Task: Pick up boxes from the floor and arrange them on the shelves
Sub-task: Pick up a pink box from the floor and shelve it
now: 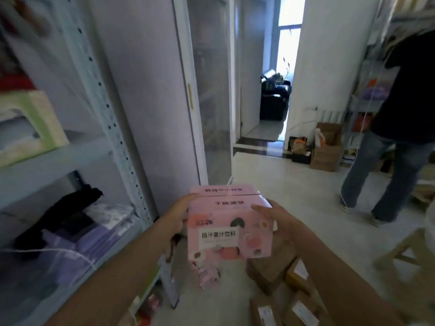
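Observation:
A pink juice box (229, 222) with printed fruit and Chinese lettering is held up at waist height in the middle of the view. My left hand (179, 214) grips its left side and my right hand (270, 214) grips its right side. The pale blue metal shelf unit (70, 158) stands to my left, with a green and white box (30, 128) on an upper shelf and purple packets (94, 234) with a black cloth on a lower one. On the floor below lie another pink box (208, 274) and several brown cardboard boxes (270, 271).
A person in a dark top and jeans (390, 147) stands at the right by another shelf. A wooden stool (409, 257) is at the lower right. A glass-door cabinet (207, 95) and an open doorway (270, 118) lie ahead, with cardboard boxes (326, 149) beside the doorway wall.

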